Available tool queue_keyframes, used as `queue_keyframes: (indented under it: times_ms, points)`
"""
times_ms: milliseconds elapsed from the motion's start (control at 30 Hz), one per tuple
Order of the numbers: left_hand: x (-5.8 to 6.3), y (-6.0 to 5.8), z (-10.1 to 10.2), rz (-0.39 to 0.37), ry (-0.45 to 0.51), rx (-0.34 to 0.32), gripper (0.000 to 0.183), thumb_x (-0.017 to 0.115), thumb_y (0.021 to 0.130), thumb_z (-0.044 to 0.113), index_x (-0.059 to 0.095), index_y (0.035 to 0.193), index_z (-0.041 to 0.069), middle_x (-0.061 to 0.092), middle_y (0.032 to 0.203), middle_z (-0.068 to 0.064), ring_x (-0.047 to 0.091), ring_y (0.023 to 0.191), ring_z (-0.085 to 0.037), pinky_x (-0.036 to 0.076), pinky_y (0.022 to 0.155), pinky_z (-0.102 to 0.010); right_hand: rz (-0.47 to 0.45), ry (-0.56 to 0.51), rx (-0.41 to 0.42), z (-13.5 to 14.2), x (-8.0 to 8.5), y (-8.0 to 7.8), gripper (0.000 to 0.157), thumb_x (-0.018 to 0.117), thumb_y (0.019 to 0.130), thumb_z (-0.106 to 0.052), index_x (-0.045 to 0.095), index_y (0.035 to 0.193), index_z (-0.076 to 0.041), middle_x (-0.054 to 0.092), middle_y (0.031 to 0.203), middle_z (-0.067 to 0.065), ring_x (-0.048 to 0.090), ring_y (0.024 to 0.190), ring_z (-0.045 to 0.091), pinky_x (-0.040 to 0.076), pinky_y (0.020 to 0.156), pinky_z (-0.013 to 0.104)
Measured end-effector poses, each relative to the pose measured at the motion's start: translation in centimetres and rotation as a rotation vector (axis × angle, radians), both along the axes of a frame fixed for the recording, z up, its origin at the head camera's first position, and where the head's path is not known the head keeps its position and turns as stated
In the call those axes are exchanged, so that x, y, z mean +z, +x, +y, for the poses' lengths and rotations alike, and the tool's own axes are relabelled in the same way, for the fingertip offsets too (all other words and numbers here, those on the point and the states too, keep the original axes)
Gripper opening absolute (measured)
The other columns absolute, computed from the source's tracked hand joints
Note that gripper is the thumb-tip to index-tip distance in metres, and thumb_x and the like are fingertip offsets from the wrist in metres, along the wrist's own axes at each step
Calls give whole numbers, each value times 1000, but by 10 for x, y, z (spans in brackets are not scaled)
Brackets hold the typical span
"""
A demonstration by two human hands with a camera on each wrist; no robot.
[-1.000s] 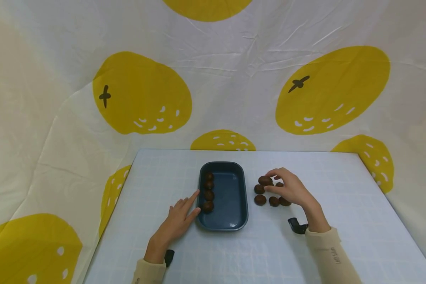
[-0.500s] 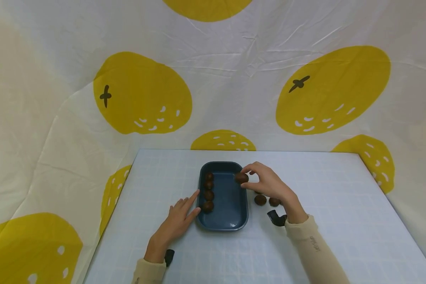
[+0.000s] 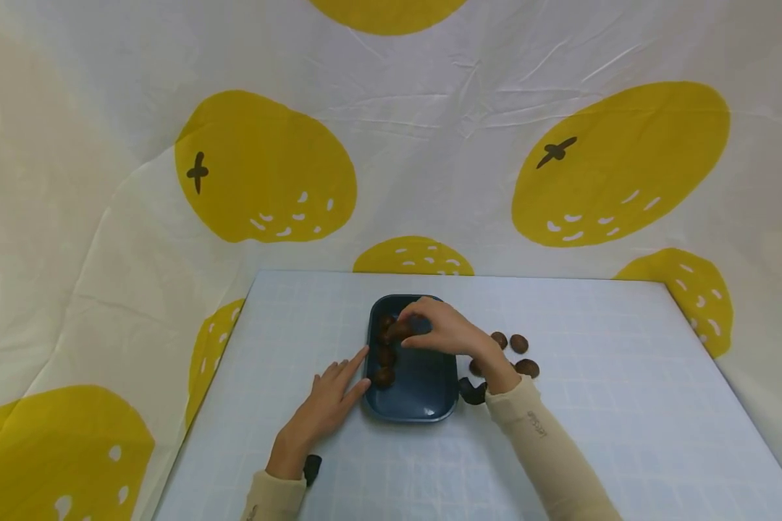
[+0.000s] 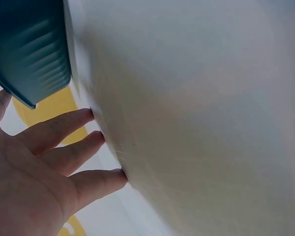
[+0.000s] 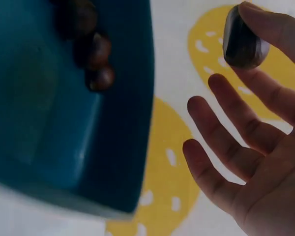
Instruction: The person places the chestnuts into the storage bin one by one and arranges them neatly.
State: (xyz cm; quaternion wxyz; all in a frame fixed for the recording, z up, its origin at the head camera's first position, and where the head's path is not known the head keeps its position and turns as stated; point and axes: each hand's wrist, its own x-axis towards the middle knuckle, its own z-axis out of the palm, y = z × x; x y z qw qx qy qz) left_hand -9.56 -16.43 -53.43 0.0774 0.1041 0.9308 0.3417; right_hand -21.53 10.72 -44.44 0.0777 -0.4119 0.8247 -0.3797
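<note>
A dark blue rectangular tray [image 3: 423, 391] stands on the table, with a column of brown chestnuts [image 3: 384, 378] along its left wall. Over the upper part of that column my right hand [image 3: 452, 333] pinches another chestnut [image 5: 246, 44] between thumb and index finger. The other fingers of that hand are spread apart in the right wrist view. My left hand [image 3: 329, 398] lies at the tray's left side, its fingers extended. Its thumb and index finger touch the rim; in the left wrist view the remaining fingertips [image 4: 119, 175] rest on the table.
Several loose chestnuts [image 3: 519, 344] lie on the white table [image 3: 625, 420] right of the tray, some partly hidden by my right wrist. A white cloth [image 3: 430, 159] printed with yellow fruit hangs behind the table.
My right hand has picked up a chestnut from the group on the right and carried it left over the tray. My left hand has stayed at the rim. The head view has shifted slightly.
</note>
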Motion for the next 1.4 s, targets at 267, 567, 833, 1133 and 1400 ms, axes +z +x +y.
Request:
queue_keyframes:
  times_ms: [267,567,833,1133,1400]
  points:
    - [0,-1,0,5,1,-3,63,38,102,62,22,159,41,39,155,-13,27,144,-45,11,108,-75,-44,12,75,-22,-18,-8,35,80,87,-24,69,118,-11,64,112,2,59,105,31,48,92,52]
    - [-1,-1,-1,33,-12,-9,62,40,103,58,22,160,39,41,154,-16,28,142,-47,13,106,-76,-76,128,159,-31,-31,-13,34,83,85,-24,71,115,-15,63,109,0,58,103,26,49,90,43]
    - [-1,-1,-1,31,-4,-11,62,40,104,58,22,160,40,41,154,-17,28,142,-47,13,106,-76,-50,187,311,-42,-42,-13,34,86,81,-21,73,112,-14,62,109,-3,51,100,14,44,89,30]
    - [-3,-2,0,55,-10,-17,61,42,104,56,23,160,39,43,152,-17,31,141,-47,15,104,-78,-101,324,328,-47,-42,-2,31,88,78,-24,76,107,-22,49,104,-3,41,93,12,38,77,27]
    - [-2,-2,1,44,-5,-12,61,42,104,55,22,160,39,42,152,-17,30,141,-48,13,104,-78,-122,370,308,-54,-50,2,20,86,79,-16,77,95,-24,46,98,-7,40,91,11,38,76,26]
